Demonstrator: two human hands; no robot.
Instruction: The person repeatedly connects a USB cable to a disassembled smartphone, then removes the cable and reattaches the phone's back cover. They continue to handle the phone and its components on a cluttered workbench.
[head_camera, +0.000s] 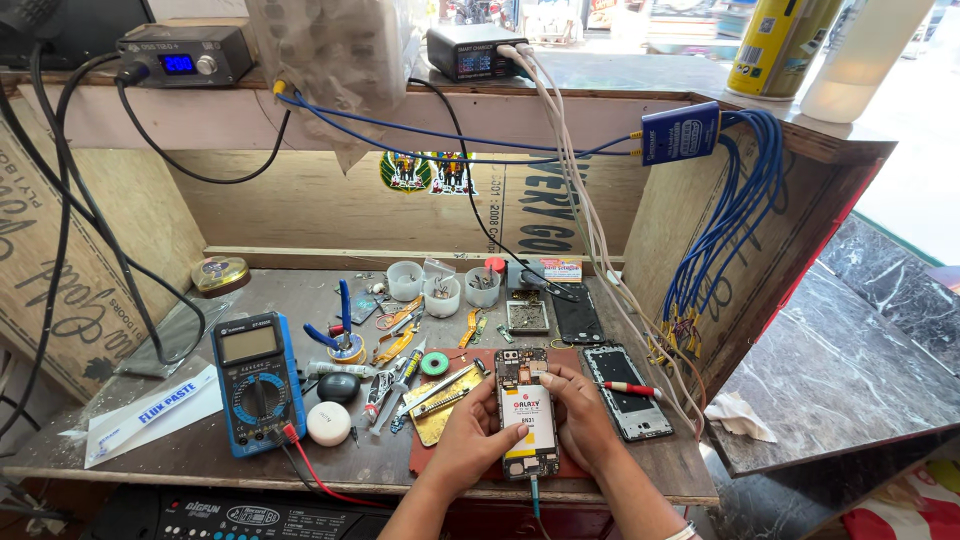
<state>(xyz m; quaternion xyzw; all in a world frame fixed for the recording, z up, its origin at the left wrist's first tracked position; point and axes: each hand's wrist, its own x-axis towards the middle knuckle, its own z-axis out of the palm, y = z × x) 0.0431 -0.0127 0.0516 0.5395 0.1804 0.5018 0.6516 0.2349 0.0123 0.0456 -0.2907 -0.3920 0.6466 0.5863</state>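
Nearest, at six o'clock, two hands: left hand (468, 432) and right hand (580, 415) pinch one opened smartphone (527, 415), flat, glossy battery showing; one boxy blue multimeter (256, 380) at nine; three round white plastic cups (442, 292) at twelve

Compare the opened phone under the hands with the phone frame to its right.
The opened phone holds a white battery and is touched by the left hand and the right hand; the phone frame looks hollow and lies untouched, with a red-handled screwdriver across it. Both lie flat, backs open.
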